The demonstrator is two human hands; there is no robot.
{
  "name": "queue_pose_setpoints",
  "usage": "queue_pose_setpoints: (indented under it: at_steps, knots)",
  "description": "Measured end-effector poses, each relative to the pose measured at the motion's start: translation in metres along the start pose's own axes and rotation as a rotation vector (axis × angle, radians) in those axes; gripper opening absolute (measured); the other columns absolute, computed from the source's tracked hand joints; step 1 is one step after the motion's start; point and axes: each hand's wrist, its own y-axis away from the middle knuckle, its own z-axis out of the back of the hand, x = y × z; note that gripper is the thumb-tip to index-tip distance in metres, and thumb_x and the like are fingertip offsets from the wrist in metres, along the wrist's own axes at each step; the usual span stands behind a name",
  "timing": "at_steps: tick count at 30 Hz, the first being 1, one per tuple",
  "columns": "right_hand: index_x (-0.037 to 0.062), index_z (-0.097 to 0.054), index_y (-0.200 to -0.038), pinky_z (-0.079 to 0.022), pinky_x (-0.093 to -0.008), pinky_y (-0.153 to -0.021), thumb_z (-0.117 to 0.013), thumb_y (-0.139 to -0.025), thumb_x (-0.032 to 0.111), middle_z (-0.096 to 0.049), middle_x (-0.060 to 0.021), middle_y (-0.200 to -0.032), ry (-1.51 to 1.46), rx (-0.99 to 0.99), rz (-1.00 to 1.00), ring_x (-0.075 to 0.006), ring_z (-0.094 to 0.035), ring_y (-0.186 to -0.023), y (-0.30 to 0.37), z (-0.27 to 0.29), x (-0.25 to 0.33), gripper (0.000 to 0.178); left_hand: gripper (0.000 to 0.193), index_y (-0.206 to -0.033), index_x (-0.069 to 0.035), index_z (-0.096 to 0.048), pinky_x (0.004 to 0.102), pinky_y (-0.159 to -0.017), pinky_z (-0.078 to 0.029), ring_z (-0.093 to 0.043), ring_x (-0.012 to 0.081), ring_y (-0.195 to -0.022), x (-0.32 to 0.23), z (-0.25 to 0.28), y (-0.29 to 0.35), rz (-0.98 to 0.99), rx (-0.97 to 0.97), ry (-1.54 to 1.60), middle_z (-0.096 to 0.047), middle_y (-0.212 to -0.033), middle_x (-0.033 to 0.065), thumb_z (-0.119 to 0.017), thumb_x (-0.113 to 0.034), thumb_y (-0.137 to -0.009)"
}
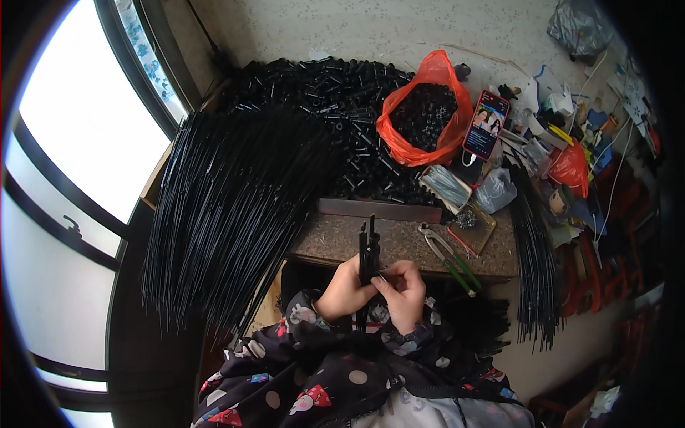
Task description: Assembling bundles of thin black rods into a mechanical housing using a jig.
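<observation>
Just in front of the workbench edge, my left hand (341,291) is wrapped round a small upright bundle of thin black rods (368,246). The tops of the rods stick up above my fingers at uneven heights. My right hand (404,294) is closed in a pinch against the bundle's right side, thumb and forefinger together. A thin, light sliver shows at those fingertips, but what it is I cannot make out. On the bench to the right of my hands lie end-cutting pincers (449,260) with green handles, jaws pointing away from me.
A large sheaf of black rods (221,214) overhangs the bench's left side; a smaller one (534,264) hangs at right. Behind are heaped black tubular parts (307,89), a red plastic bag (389,135) of small dark parts, a phone (486,125), and a box of thin wires (446,187).
</observation>
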Motion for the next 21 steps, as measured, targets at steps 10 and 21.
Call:
queue_pose_setpoints:
  at_steps: [10, 21]
  knots:
    - [0.0054, -0.062, -0.086, -0.044, -0.0227, -0.062, -0.075, -0.066, 0.005, -0.052, -0.0013, -0.087, 0.143, 0.268, 0.096, -0.0103, -0.054, -0.074, -0.025, 0.016, 0.019, 0.024, 0.011, -0.090, 0.002, -0.057, 0.0267, -0.073, -0.044, -0.056, 0.0136, -0.081, 0.009, -0.017, 0.009, -0.180, -0.137, 0.158, -0.059, -0.086, 0.0063, -0.056, 0.001, -0.079]
    - [0.0026, -0.064, -0.099, -0.046, -0.0342, -0.069, -0.072, -0.064, 0.003, -0.057, -0.0077, -0.091, 0.722, 0.118, 0.945, -0.0252, -0.055, -0.081, -0.004, 0.023, 0.112, 0.036, 0.021, -0.099, 0.000, -0.052, 0.0243, -0.067, -0.046, -0.059, 0.0120, -0.075, -0.089, 0.014, -0.014, -0.342, -0.017, 0.166, -0.062, -0.084, 0.0086, -0.060, 0.000, -0.080]
